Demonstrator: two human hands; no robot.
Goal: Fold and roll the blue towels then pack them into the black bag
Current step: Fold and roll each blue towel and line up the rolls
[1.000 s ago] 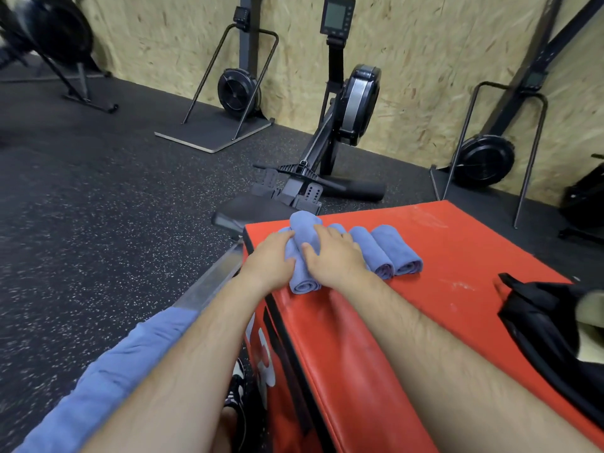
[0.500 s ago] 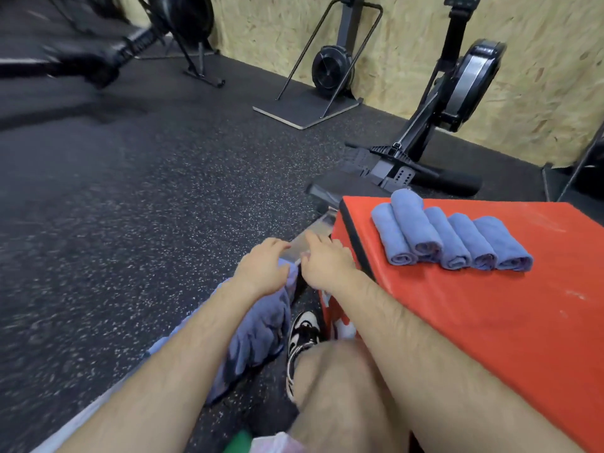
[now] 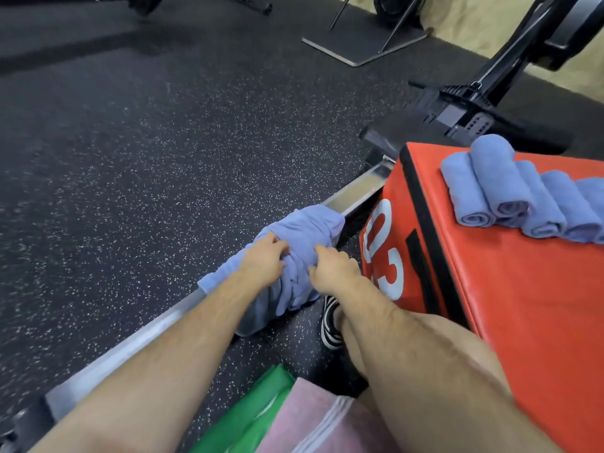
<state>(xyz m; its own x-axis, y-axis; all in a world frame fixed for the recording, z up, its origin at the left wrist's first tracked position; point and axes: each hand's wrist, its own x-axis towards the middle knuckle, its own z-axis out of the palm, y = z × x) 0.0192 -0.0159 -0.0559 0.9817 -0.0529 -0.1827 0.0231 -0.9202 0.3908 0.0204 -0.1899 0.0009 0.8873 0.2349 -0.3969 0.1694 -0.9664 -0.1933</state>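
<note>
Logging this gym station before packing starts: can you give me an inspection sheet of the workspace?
Surface: red padded box standing on speckled black rubber floor.
Job's things: rolled blue towels side by side on the box, one stacked on top; loose blue towels draped over a silver metal rail; black bag not in view.
Clutter: green item at the lower edge, unclear; striped shoe on the floor.
Hands: left hand and right hand both grip the loose blue towels.
Cables: nothing seen.
Surroundings: black rowing machine behind the box.
</note>
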